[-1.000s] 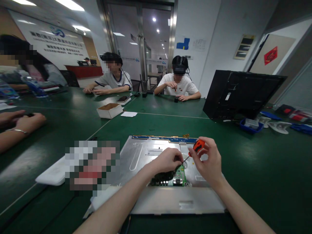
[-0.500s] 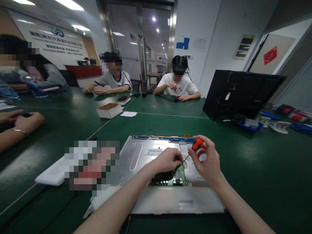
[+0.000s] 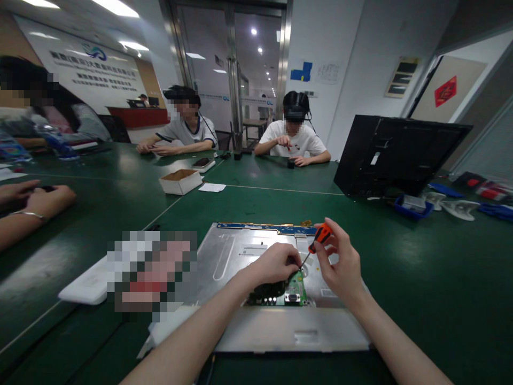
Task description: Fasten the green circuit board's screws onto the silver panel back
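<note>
A silvery metal panel (image 3: 228, 256) lies flat on the green table, with a blue circuit strip (image 3: 256, 228) along its far edge. On the panel sits a green circuit board (image 3: 296, 286) with a metal connector. My right hand (image 3: 339, 256) holds an orange and black screwdriver (image 3: 320, 235), tilted, its shaft pointing down and left to the board's upper edge. Beside the screwdriver's tip my left hand (image 3: 278, 263) rests over the board, fingers pressed together; what they pinch, if anything, is hidden. The exact contact of the tip is too small to tell.
A black monitor (image 3: 393, 155) stands at the right, by a blue tray (image 3: 412, 207). An open box (image 3: 181, 182) and white paper (image 3: 212, 187) lie beyond the panel. Left is a white object (image 3: 86, 283). Another person's hands (image 3: 48, 203) rest at the far left.
The screwdriver's handle has turned in my right hand and shifted slightly down and left, and my right fingers have changed their hold. My left hand has stayed in place.
</note>
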### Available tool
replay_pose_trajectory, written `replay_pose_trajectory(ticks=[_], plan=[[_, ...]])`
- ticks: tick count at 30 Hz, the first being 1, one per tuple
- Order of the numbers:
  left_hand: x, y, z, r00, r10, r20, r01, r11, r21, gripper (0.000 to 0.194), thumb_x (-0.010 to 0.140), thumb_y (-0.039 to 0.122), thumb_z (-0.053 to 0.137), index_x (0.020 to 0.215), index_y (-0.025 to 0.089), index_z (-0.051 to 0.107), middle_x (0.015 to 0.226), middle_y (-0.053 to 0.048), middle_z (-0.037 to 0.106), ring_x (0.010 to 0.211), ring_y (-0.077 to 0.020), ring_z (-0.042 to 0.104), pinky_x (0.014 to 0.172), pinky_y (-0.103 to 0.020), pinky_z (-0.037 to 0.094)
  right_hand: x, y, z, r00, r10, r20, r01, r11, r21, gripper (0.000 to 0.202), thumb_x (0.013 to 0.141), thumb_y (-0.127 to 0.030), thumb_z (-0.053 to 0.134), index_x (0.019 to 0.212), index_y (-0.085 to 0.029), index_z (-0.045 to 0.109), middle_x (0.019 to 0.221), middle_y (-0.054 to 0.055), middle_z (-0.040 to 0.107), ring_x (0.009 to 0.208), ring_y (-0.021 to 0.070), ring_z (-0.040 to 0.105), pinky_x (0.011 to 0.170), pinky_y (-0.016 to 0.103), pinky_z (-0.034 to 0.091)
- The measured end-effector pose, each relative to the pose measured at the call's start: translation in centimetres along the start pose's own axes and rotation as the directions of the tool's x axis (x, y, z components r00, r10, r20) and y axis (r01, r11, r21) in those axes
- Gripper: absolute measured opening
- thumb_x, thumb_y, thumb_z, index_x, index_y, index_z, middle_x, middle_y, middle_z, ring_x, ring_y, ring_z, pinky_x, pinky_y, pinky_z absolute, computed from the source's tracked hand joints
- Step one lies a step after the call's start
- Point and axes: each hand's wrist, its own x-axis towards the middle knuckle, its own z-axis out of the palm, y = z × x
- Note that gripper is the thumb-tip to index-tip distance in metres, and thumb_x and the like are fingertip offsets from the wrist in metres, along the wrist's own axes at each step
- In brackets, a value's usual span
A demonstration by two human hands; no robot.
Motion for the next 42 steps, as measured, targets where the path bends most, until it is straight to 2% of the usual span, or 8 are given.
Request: replay_pose_trajectory(ticks=[7, 13, 24, 29, 32, 36, 42], plan=[[0.02, -0.10, 0.07, 1.000, 0.011, 0.008, -0.011, 1.000, -0.006, 0.020, 0.069, 0.004, 0.057, 0.078, 0.014, 0.071, 0.073, -0.002, 0.069, 0.067, -0.0150, 0.060, 0.064, -0.022, 0.044, -0.24, 0.61, 0.27, 0.998, 0.014, -0.066, -0.010, 0.998, 0.060, 0.045, 0.084, -0.022, 0.063, 0.122, -0.025, 0.040, 0.093, 0.005, 0.061, 0.068, 0.0152, 0.063, 0.046, 0.023, 0.051], [0.04, -0.18, 0.08, 1.000, 0.020, 0.006, -0.020, 1.000, 0.005, 0.019, 0.069, 0.004, 0.057, 0.077, 0.014, 0.071, 0.072, -0.002, 0.068, 0.066, -0.0148, 0.060, 0.064, -0.021, 0.044, -0.08, 0.31, 0.44, 0.998, 0.012, -0.064, -0.004, 0.991, 0.133, 0.049, 0.085, -0.018, 0.060, 0.124, -0.026, 0.031, 0.097, 0.006, 0.062, 0.071, 0.0157, 0.064, 0.046, 0.023, 0.051], [-0.05, -0.20, 0.14, 1.000, -0.002, -0.004, 0.002, 1.000, -0.012, 0.018, 0.070, 0.005, 0.058, 0.079, 0.014, 0.070, 0.075, -0.003, 0.069, 0.069, -0.0160, 0.062, 0.065, -0.022, 0.046, 0.21, -0.05, 0.05, 0.999, -0.042, -0.031, 0.042, 0.999, 0.004, 0.044, 0.090, -0.018, 0.052, 0.132, -0.029, 0.040, 0.108, 0.007, 0.052, 0.074, 0.0136, 0.060, 0.050, 0.024, 0.052], [-0.06, -0.01, 0.00, 1.000, -0.006, 0.001, 0.006, 1.000, -0.001, 0.018, 0.069, 0.005, 0.058, 0.079, 0.015, 0.070, 0.074, -0.002, 0.069, 0.069, -0.0159, 0.061, 0.065, -0.022, 0.045, 0.23, -0.24, -0.02, 1.000, -0.007, 0.029, 0.007, 1.000, 0.000, 0.047, 0.093, -0.019, 0.045, 0.139, -0.027, 0.036, 0.095, 0.005, 0.061, 0.068, 0.0146, 0.062, 0.051, 0.026, 0.053], [-0.01, -0.08, 0.00, 1.000, 0.000, 0.004, 0.000, 1.000, 0.002, 0.019, 0.069, 0.005, 0.058, 0.079, 0.015, 0.070, 0.075, -0.002, 0.069, 0.069, -0.0157, 0.061, 0.066, -0.022, 0.045, 0.07, -0.05, 0.02, 0.999, 0.028, 0.027, -0.028, 1.000, 0.009, 0.048, 0.092, -0.024, 0.049, 0.138, -0.025, 0.035, 0.089, 0.004, 0.064, 0.066, 0.0157, 0.063, 0.050, 0.026, 0.053], [0.02, -0.17, 0.01, 1.000, 0.006, 0.010, -0.006, 1.000, -0.004, 0.018, 0.070, 0.005, 0.058, 0.079, 0.015, 0.070, 0.075, -0.003, 0.069, 0.069, -0.0159, 0.061, 0.065, -0.022, 0.045, -0.14, 0.38, 0.11, 0.999, 0.030, -0.023, -0.030, 0.999, 0.022, 0.052, 0.086, -0.028, 0.062, 0.130, -0.026, 0.035, 0.089, 0.003, 0.061, 0.066, 0.0151, 0.062, 0.047, 0.025, 0.052], [0.03, -0.12, -0.03, 1.000, 0.007, 0.016, -0.007, 1.000, -0.012, 0.018, 0.070, 0.004, 0.058, 0.079, 0.014, 0.071, 0.074, -0.003, 0.069, 0.068, -0.0158, 0.061, 0.065, -0.022, 0.045, 0.22, 0.09, -0.08, 1.000, -0.010, -0.027, 0.009, 1.000, -0.004, 0.045, 0.087, -0.022, 0.059, 0.128, -0.028, 0.041, 0.091, 0.001, 0.055, 0.059, 0.0108, 0.056, 0.045, 0.022, 0.049]])
